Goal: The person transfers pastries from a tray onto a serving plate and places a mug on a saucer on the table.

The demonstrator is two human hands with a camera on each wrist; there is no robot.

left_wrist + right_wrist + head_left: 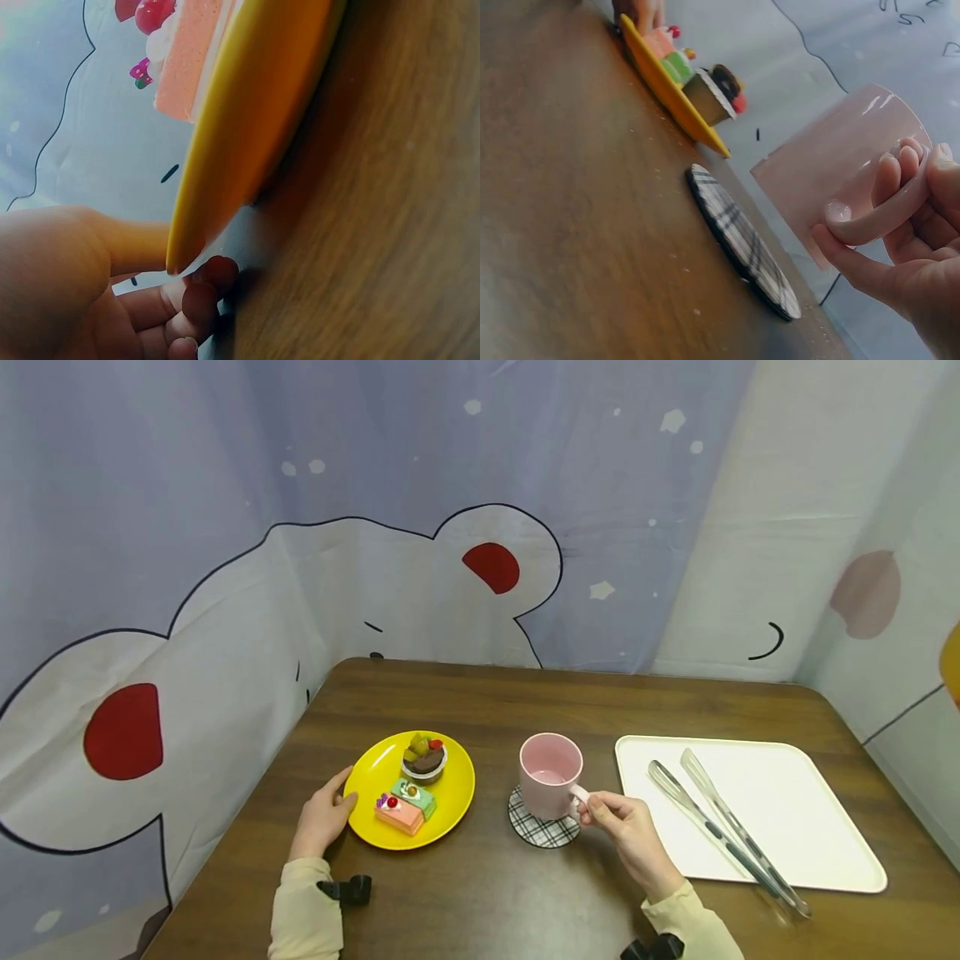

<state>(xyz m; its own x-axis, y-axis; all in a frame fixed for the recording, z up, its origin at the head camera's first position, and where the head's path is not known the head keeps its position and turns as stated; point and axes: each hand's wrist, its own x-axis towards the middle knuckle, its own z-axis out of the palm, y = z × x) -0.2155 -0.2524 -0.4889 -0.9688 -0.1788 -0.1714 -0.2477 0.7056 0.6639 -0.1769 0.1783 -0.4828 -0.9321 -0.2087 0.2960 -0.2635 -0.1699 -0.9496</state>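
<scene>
My right hand [626,835] grips the handle of a pink mug [550,785], fingers through the loop. In the right wrist view the mug [840,157] hangs clear above a round plaid coaster [742,240]; from the head view it overlaps the coaster [543,833]. At the left, my left hand [322,818] holds the rim of a yellow plate [453,806], thumb at the edge and fingers curled below it in the left wrist view. On that plate sit a chocolate cupcake [425,762], a green cake slice [414,796] and a pink cake slice [400,814].
A white tray [795,810] lies at the right of the wooden table [480,893]. Metal tongs [731,831] rest across it, their end sticking out past its front edge. Patterned curtains [420,443] hang behind the table and along its sides.
</scene>
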